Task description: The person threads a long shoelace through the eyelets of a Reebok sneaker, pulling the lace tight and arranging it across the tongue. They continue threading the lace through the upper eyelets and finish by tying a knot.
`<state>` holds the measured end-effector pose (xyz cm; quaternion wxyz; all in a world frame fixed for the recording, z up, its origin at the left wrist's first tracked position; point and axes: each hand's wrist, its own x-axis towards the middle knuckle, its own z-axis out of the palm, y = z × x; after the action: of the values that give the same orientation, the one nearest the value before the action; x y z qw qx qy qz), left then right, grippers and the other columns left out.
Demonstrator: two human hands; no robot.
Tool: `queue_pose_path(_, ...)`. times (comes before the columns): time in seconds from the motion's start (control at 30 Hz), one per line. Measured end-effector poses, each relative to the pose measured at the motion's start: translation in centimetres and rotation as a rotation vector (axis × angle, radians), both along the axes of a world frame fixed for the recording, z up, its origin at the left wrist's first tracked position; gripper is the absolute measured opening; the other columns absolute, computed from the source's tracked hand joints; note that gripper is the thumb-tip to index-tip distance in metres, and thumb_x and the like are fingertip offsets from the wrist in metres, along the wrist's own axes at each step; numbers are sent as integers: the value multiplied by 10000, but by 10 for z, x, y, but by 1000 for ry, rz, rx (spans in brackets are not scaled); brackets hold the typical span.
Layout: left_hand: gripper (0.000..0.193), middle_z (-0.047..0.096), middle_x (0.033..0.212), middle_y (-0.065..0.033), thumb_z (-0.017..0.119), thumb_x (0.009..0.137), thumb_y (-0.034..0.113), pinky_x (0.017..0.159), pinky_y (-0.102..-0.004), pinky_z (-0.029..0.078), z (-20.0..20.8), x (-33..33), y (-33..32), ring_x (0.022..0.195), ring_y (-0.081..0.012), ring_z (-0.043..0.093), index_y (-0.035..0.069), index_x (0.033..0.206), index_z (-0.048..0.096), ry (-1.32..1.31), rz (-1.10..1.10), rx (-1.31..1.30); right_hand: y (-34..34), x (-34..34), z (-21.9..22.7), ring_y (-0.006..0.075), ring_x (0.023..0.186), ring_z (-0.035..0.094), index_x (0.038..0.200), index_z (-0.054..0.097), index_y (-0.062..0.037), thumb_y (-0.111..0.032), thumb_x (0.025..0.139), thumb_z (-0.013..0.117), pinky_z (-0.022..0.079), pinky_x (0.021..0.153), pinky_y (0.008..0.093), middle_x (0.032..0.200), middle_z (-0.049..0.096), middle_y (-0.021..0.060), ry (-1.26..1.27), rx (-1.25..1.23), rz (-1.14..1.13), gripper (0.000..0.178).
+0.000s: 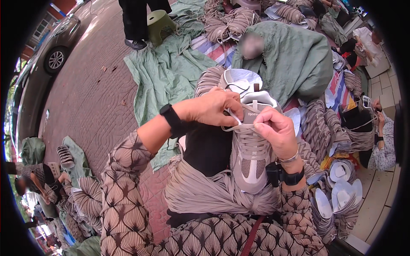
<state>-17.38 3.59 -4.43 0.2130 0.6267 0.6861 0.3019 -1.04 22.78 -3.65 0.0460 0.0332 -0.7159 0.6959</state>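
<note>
A beige-grey sneaker [251, 166] rests on my lap, toe toward me, its laces crossing over the tongue. My left hand [218, 106] pinches a pale shoelace [232, 119] at the left side of the top eyelets. On the right side of the tongue, my right hand [276, 130] closes thumb and finger on the lace by the upper eyelets. A thick bundle of beige-grey laces [200, 190] lies across my lap under the shoe. Just beyond the sneaker are stacked shoe uppers [209, 80] and a white-lined piece [242, 79].
A green sack [294, 59] bulges ahead on the right, and a green tarp [166, 72] covers paving ahead. More stacked uppers [318, 123] lie on my right. A green stool [160, 25], a standing person's legs [136, 21] and a parked car [51, 59] are farther off. Other people work at both sides.
</note>
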Motion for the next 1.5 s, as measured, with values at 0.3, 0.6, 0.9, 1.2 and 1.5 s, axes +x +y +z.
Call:
queue_pose_path(0.3, 198, 636, 731, 4, 643, 914, 192, 625, -241, 445, -56, -59, 38, 694, -71, 552, 12, 869, 711, -618, 736, -25, -10, 0, 1, 10, 660, 440, 871, 663, -8, -37, 861, 692, 354, 587, 177, 830, 522, -57, -111, 47, -108, 42)
queue_pose_path(0.6, 308, 695, 970, -247, 568, 853, 288, 857, -479, 517, -104, -100, 27, 947, -408, 667, 12, 882, 701, 5, 801, -338, -14, -3, 12, 90, 749, 560, 959, 675, -1, -51, 846, 672, 452, 669, 229, 887, 596, 35, -183, 414, 14, 124)
queue_pose_path(0.9, 463, 563, 1203, -88, 563, 693, -53, 961, -367, 417, 7, 41, -30, 1161, -267, 538, 79, 1136, 585, -56, 405, 282, 39, 66, 12, 304, 1227, 487, 1178, 609, -58, 51, 750, 570, 373, 1072, 386, 1348, 476, 151, 253, 735, -326, 444)
queue_pose_path(1.2, 229, 533, 1234, -146, 747, 714, 47, 1015, -468, 372, 3, 75, -2, 1162, -388, 513, 61, 877, 587, 294, 289, 179, 51, 36, 27, 380, 1194, 473, 783, 594, -46, -85, 704, 670, 404, 1013, 425, 1322, 516, 164, 296, 1054, 74, 116)
queue_pose_path(1.5, 453, 444, 1398, -229, 775, 760, 166, 1076, -478, 346, 27, 117, -20, 1279, -418, 430, 60, 1145, 563, 222, 512, 212, 64, 43, 4, 220, 1162, 505, 1271, 516, -70, -63, 786, 617, 464, 932, 343, 1389, 430, 119, 51, 352, -132, 495)
